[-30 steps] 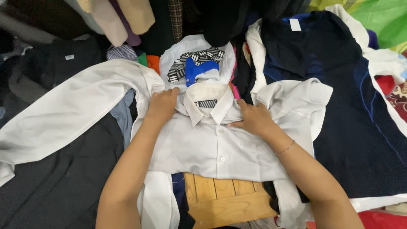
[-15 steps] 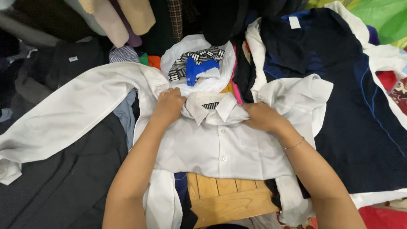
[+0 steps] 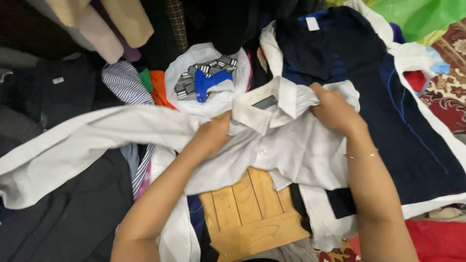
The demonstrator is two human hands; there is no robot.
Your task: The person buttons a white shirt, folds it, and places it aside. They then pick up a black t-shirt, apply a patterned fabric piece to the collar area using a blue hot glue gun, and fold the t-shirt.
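I have one view only, from the camera worn on the head, so nothing overlaps with a second angle. It looks steeply down and slightly forward over both forearms, close enough that the elbows run off the bottom edge. The left hand [image 3: 211, 138] and right hand [image 3: 335, 109] sit near the frame's centre, fingers curled into the white buttoned cotton shirt [image 3: 286, 150]. Below the fingers lies a slatted light wooden board [image 3: 242, 213]; beyond the fingertips, a white plastic bag [image 3: 206, 73] marks the far side.
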